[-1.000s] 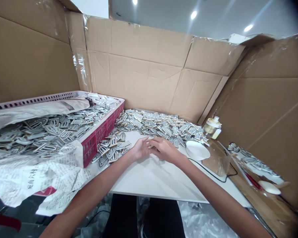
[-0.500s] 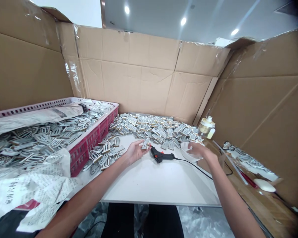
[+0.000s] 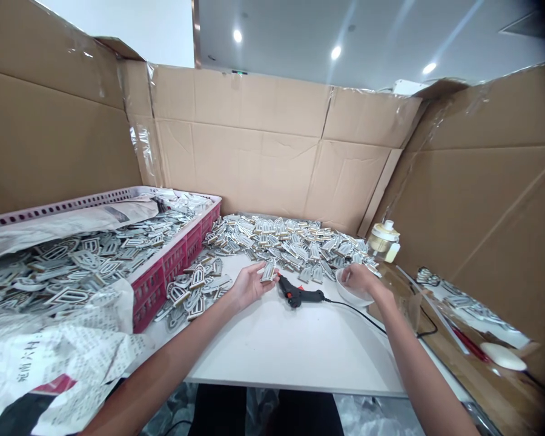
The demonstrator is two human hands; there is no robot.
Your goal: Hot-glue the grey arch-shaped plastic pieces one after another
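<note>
My left hand (image 3: 249, 286) holds a small arched grey piece with a gold edge (image 3: 268, 272) upright between its fingertips. My right hand (image 3: 360, 278) is curled into a white bowl (image 3: 349, 292), and I cannot tell whether it holds anything. Between the hands, a black hot glue gun (image 3: 297, 293) with a red trigger lies on the white table (image 3: 290, 351), its cable running to the right. Just beyond them spreads a large pile of similar arched pieces (image 3: 281, 239), and a smaller heap (image 3: 191, 293) lies left of my left hand.
A red plastic crate (image 3: 166, 281) lined with newspaper and full of pieces stands at the left. A cream-lidded bottle (image 3: 384, 241) stands behind the bowl. A wooden board (image 3: 463, 357) with more pieces lies at the right. Cardboard walls (image 3: 263, 145) surround the table.
My hands have parted from their position together at mid-table. The left now holds a piece, the right has moved into the bowl, and the glue gun has appeared between them.
</note>
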